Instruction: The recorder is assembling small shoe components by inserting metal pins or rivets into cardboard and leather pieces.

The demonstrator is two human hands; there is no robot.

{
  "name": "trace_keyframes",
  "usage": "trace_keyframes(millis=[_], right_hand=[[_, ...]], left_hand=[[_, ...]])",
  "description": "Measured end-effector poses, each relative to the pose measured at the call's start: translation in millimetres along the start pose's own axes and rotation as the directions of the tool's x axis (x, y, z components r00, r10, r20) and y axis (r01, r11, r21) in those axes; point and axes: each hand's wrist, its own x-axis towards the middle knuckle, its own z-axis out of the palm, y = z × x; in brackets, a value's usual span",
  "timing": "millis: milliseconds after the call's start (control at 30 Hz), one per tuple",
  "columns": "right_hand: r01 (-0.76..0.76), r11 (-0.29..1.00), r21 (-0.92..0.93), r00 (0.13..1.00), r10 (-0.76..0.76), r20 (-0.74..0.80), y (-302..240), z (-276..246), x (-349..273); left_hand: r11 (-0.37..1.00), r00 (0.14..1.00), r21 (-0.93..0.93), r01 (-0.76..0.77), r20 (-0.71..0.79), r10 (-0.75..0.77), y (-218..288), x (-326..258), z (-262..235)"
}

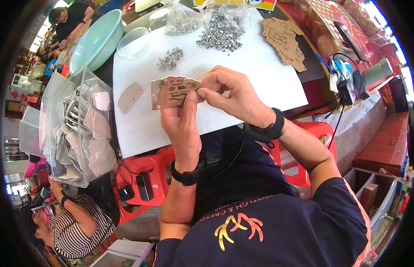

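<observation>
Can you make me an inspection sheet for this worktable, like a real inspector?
Surface: white sheet over the tabletop.
Job's things: printed brown card in hand; small silver metal pieces, loose and in clear plastic bags; piled brown cards; one loose beige card.
Clutter: pale green basin; clear bin of beige cards.
Hands: left hand holds the card from below; right hand pinches its right end.
Cables: black cable hanging at the right.
Surroundings: red plastic stools; person in striped shirt, lower left.
</observation>
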Motion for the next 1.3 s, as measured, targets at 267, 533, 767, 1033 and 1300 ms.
trace_keyframes(millis=[267,533,767,1033,1300], right_hand=[[-0.454,0.843,0.287,0.883,0.384,0.270,-6.3,-5.2,1.8],[-0.481,0.826,0.293,0.866,0.396,0.306,-0.2,-7.2,-0.5],[-0.548,0.728,0.412,0.829,0.405,0.387,-1.2,-14.3,6.9],[-0.620,0.727,0.295,0.774,0.508,0.378,-9.0,-47.3,11.8],[-0.729,0.681,-0.064,0.626,0.702,0.339,-10.4,-173.6,-0.9]], left_hand=[[0.998,0.997,0.044,0.036,0.060,-0.039,-1.2,0.9,-2.5],[0.996,0.994,0.053,0.067,0.083,-0.071,-4.0,1.4,-2.2],[0.991,0.993,0.100,0.087,0.072,-0.094,-2.7,7.3,-4.9],[0.975,0.968,0.028,0.222,0.112,-0.223,-4.0,9.6,-8.4],[0.968,0.959,0.040,0.250,0.131,-0.253,-4.4,9.4,-24.1]])
